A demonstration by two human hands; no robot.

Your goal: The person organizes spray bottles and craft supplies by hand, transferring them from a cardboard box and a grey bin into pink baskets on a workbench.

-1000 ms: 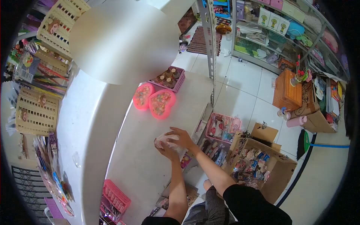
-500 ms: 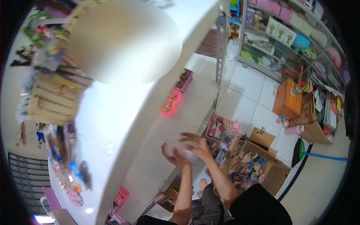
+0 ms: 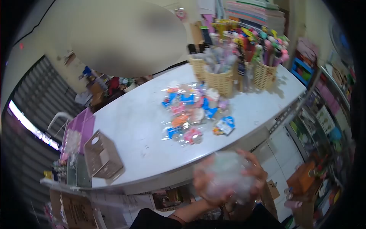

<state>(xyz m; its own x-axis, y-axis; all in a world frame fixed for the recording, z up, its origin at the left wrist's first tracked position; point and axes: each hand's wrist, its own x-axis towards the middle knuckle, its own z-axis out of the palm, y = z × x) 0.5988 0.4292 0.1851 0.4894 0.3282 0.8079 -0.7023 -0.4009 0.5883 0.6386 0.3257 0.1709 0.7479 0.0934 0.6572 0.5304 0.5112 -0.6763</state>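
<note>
A bunched clear plastic bag (image 3: 228, 175), blurred by motion, is held up between both hands in front of the table's near edge. What is inside it shows only as pale and faint pink and green patches. My left hand (image 3: 206, 185) is closed around its left and lower side. On the right side my right hand (image 3: 257, 170) wraps its fingers over the plastic. Just beyond the hands, several small clear packets with blue cards and pink and orange items (image 3: 187, 114) lie spread on the white table (image 3: 129, 122).
Wicker baskets (image 3: 219, 82) of pens and trinkets stand at the table's back right. On the left are a brown plastic basket (image 3: 103, 156) and a purple basket (image 3: 82, 124). Cardboard boxes (image 3: 74, 210) sit below. Shelves (image 3: 324, 118) line the right.
My view has swung up and left from the lower shelf to the tabletop. Both hands have raised the plastic bag from over that shelf to beside the table's edge.
</note>
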